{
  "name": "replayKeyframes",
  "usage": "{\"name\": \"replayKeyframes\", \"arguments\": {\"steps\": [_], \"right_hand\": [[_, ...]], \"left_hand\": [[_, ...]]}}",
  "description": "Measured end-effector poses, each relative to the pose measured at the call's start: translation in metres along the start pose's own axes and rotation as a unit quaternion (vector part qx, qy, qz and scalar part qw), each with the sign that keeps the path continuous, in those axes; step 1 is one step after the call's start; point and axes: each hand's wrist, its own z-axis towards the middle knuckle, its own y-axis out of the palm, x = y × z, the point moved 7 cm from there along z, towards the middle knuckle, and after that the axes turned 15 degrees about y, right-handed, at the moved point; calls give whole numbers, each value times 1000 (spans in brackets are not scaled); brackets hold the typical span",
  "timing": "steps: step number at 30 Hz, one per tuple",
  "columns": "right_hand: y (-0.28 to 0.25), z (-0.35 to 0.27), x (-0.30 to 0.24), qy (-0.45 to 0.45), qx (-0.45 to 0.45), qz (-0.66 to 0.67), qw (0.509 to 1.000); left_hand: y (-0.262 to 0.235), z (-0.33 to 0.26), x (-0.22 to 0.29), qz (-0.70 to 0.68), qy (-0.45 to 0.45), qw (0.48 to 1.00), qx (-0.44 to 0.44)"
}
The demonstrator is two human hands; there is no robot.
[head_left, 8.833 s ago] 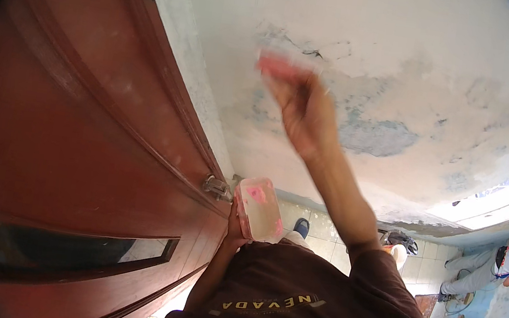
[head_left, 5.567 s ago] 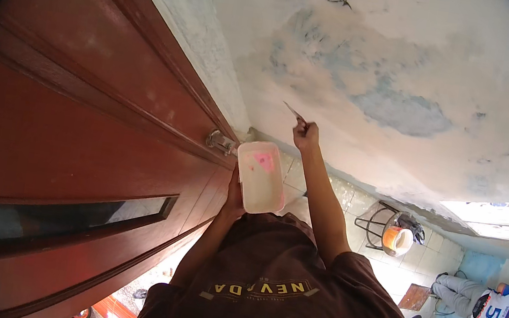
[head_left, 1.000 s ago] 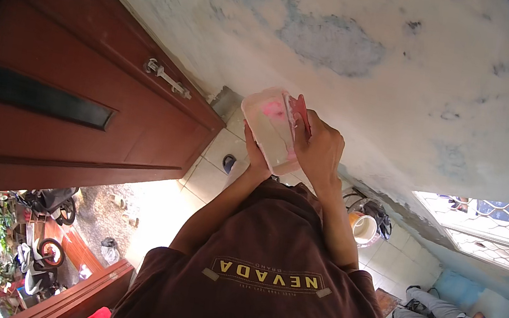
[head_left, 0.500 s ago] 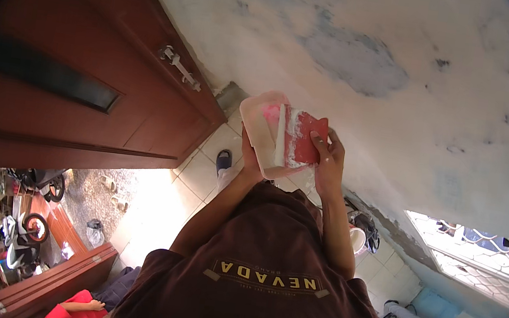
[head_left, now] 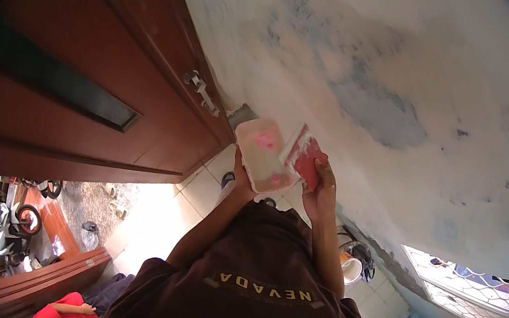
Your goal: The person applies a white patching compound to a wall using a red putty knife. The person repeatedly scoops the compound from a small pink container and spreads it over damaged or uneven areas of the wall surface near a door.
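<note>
The right hand (head_left: 321, 190) pinches a red putty scraper (head_left: 309, 163) near its lower right corner, thumb lying on the face, with the blade side turned left from the grip. White paste (head_left: 301, 144) is smeared along that side, which overlaps the right rim of a pale rectangular plastic tub (head_left: 247, 133) (whether the two touch, I cannot tell). The left hand (head_left: 244, 174) is closed around the tub's left side and holds it tilted just left of the scraper; inside, a pink patch (head_left: 265, 140) shows at the far end. Beyond and right of the scraper grip spreads a patchy off-white wall (head_left: 373, 39) with a bare grey area (head_left: 385, 115). Left of the tub grip stands a reddish-brown door (head_left: 96, 42) with a metal handle (head_left: 202, 93). Below and right of the scraper grip, near the forearm, sits a white-rimmed bucket (head_left: 351, 269).
</note>
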Motion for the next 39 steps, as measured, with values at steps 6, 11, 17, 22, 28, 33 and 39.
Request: {"name": "replayKeyframes", "arguments": {"steps": [6, 11, 17, 22, 28, 33, 39], "right_hand": [[20, 122, 16, 14, -16, 70, 997], [8, 274, 31, 1, 4, 179, 984], [19, 302, -51, -151, -49, 291, 943], [104, 212, -51, -231, -59, 249, 939], [30, 281, 21, -118, 43, 186, 975], [-30, 349, 9, -85, 44, 253, 963], [122, 247, -80, -174, -33, 242, 954]], "left_hand": [[-44, 29, 85, 94, 40, 995, 5], [-52, 53, 130, 43, -29, 996, 72], [-65, 76, 146, 77, -120, 989, 47], [-75, 82, 159, 90, -143, 985, 34], [-68, 96, 159, 122, -173, 977, 10], [-66, 110, 152, 165, -175, 971, 9], [-84, 108, 151, 130, -206, 970, 14]]}}
